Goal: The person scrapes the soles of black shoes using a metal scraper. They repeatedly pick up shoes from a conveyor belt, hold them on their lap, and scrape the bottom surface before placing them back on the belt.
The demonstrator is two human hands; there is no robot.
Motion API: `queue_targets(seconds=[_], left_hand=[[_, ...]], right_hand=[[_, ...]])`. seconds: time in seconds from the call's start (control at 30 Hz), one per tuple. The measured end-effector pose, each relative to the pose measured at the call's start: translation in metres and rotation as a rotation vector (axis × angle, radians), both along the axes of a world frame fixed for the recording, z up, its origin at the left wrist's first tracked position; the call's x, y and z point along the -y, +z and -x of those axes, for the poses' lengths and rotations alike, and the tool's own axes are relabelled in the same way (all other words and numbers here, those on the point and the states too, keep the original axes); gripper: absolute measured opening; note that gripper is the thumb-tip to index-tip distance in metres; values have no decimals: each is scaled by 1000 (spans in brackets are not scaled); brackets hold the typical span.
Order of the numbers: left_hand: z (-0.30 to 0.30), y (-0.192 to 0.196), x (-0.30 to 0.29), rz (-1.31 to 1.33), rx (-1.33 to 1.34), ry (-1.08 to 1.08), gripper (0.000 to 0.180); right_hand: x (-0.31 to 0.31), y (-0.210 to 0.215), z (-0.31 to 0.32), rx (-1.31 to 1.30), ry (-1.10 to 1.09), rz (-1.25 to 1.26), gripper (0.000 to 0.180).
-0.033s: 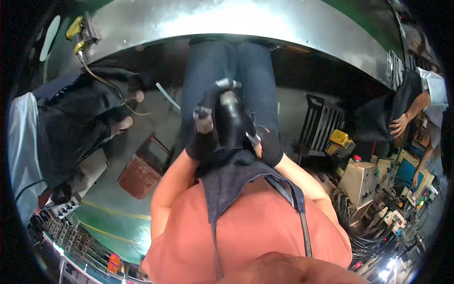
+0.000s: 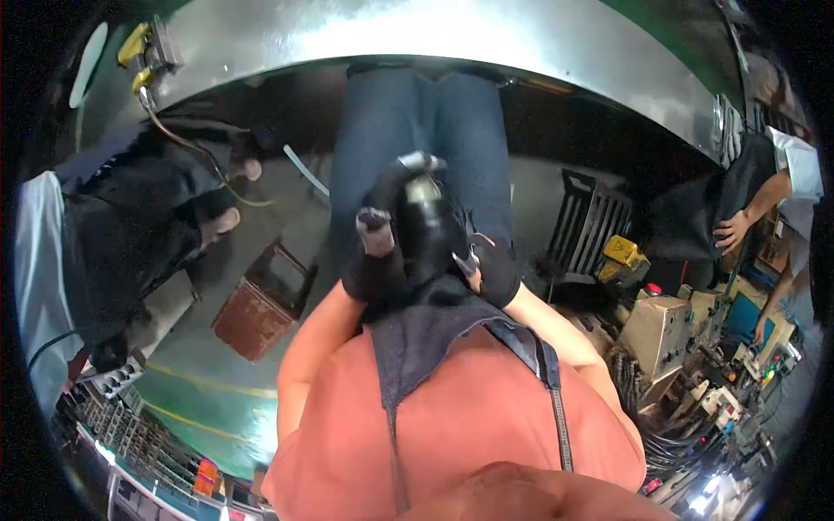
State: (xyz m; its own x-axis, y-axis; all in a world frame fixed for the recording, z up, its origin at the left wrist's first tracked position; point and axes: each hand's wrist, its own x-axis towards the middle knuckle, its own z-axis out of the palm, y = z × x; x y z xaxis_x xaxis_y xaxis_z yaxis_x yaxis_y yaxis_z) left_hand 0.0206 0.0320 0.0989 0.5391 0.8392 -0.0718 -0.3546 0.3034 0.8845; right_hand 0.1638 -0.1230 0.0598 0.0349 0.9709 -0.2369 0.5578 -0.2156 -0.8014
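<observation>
Both gloved: left hand [image 2: 375,252] & right hand [image 2: 486,265] clenched on dark metal part [image 2: 426,221], waist-high.

The person is wearing a salmon-orange short-sleeved shirt [image 2: 452,417], and over it a dark denim apron [image 2: 417,339] is hanging, with a thin strap [image 2: 556,399] that is running over the right shoulder and showing light stitching along its edge. Dark blue jeans [image 2: 417,139] are covering both legs, and their cloth is looking plain and a little faded at the thighs. The left hand [image 2: 375,252] and the right hand [image 2: 491,265] are both wearing black work gloves, which are ending at the wrists, so the forearms are staying bare below the short sleeves.
</observation>
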Motion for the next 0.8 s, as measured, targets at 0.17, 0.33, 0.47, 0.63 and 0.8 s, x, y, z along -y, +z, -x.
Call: queue_targets(seconds=[0.17, 0.33, 0.47, 0.63, 0.8], left_hand=[[8, -7, 18, -39, 55, -36, 53], [3, -36, 17, -62, 35, -78, 36], [0, -55, 8, -113, 35, -90, 37], [-1, -71, 3, 422, 140, -153, 45], [32, -91, 3, 434, 85, -117, 61]], right_hand=[[50, -42, -2, -43, 122, -241, 45], [51, -44, -8, -69, 196, -181, 42], [37, -40, -7, -48, 155, -249, 36], [50, -59, 0, -191, -33, -96, 21], [58, -58, -7, -135, 88, -124, 23]])
